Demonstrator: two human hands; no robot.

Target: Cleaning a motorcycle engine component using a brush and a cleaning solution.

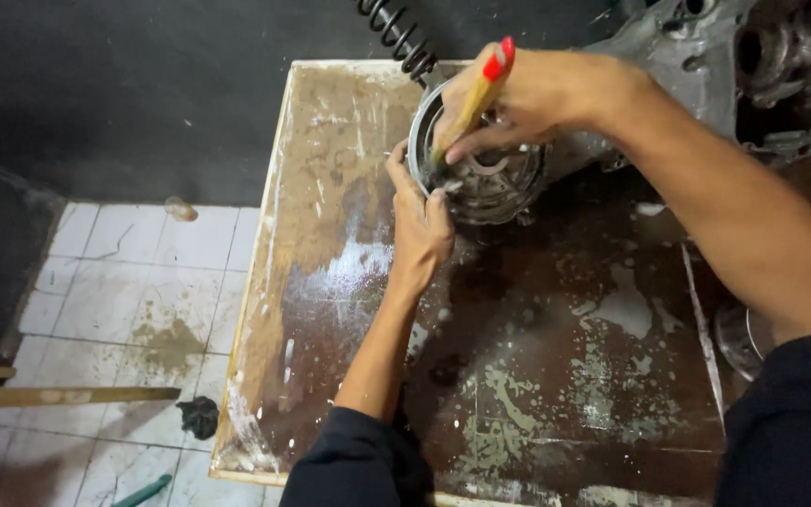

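A round metal engine part (492,183) with a ribbed rim sits at the far side of a wet, stained wooden table (330,141). My left hand (418,223) grips the part's near-left rim. My right hand (518,99) reaches over the part from the right. It holds a paintbrush with a yellow wooden handle and red tip (477,91), bristles down inside the part. The bristles are hidden by the rim and my fingers.
A grey engine casing (706,66) lies at the table's far right, joined to the round part. A black coil spring (396,33) hangs behind. White tiled floor (143,282) at left holds a small dark object (199,415) and wooden sticks (58,396).
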